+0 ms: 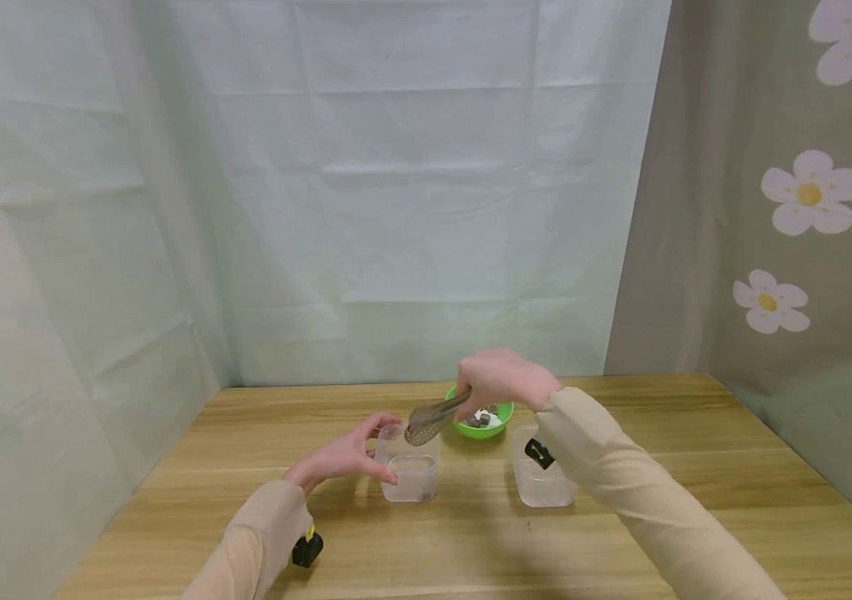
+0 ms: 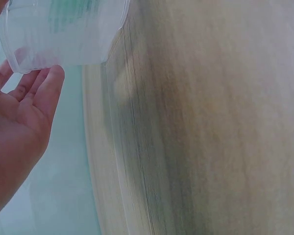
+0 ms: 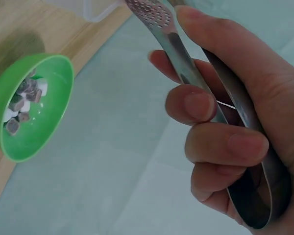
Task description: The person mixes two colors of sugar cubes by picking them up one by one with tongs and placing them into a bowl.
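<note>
My right hand (image 1: 501, 382) grips a pair of metal tongs (image 3: 183, 68) with perforated ends, its fingers wrapped around both arms. The heads of the tongs (image 1: 426, 422) point down over the left clear plastic container (image 1: 411, 483). My left hand (image 1: 343, 457) holds that container from its left side, thumb at the near side and fingers toward the back. In the left wrist view, fingertips (image 2: 54, 73) rest against the container's wall. Behind and to the right stands a green bowl (image 3: 61, 105) with small brown and white cube-like pieces (image 3: 24, 100) in it.
A second clear plastic container (image 1: 542, 492) stands to the right, partly under the right forearm. The wooden table (image 1: 246, 442) ends at a pale cloth (image 1: 426, 250) at the back. A cloth with flowers (image 1: 809, 196) hangs on the right.
</note>
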Action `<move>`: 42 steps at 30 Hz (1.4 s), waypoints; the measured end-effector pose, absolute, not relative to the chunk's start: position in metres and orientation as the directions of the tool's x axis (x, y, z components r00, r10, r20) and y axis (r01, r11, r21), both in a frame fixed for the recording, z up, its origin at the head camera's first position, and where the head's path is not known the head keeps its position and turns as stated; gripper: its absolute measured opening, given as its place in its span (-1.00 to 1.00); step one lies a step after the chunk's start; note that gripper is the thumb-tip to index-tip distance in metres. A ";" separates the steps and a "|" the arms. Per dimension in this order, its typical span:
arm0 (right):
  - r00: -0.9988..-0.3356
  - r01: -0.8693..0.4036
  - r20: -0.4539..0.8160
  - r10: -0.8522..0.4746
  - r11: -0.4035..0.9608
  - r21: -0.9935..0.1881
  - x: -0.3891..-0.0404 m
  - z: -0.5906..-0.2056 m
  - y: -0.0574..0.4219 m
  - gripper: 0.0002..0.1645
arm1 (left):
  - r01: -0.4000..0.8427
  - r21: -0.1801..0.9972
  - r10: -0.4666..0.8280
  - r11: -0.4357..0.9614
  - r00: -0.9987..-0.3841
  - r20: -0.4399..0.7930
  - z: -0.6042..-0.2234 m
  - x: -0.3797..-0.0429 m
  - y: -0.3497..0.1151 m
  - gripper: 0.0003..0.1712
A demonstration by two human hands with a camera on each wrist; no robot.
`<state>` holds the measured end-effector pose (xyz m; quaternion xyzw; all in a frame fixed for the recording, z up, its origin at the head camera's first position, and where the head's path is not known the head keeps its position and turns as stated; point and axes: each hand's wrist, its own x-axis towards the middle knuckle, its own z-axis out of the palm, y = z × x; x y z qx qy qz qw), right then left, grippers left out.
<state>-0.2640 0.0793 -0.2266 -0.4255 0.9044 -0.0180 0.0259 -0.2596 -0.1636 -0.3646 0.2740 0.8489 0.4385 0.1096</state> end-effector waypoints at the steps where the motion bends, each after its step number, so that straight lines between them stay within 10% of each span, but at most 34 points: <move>1: -0.634 -0.771 -0.048 -0.772 0.636 -0.040 -0.264 -0.226 0.076 -0.71 | 0.369 0.805 0.562 0.465 -0.826 0.054 -0.364 -0.259 -0.163 -0.16; 18: -0.728 -0.661 -0.274 -0.629 0.750 0.033 -0.259 -0.239 0.035 -0.70 | 0.344 0.836 0.582 0.427 -0.812 0.037 -0.342 -0.242 -0.155 -0.23; 42: -0.735 -0.677 -0.213 -0.643 0.684 0.270 -0.255 -0.244 0.014 -0.78 | 0.364 0.833 0.593 0.416 -0.804 0.055 -0.353 -0.247 -0.160 -0.21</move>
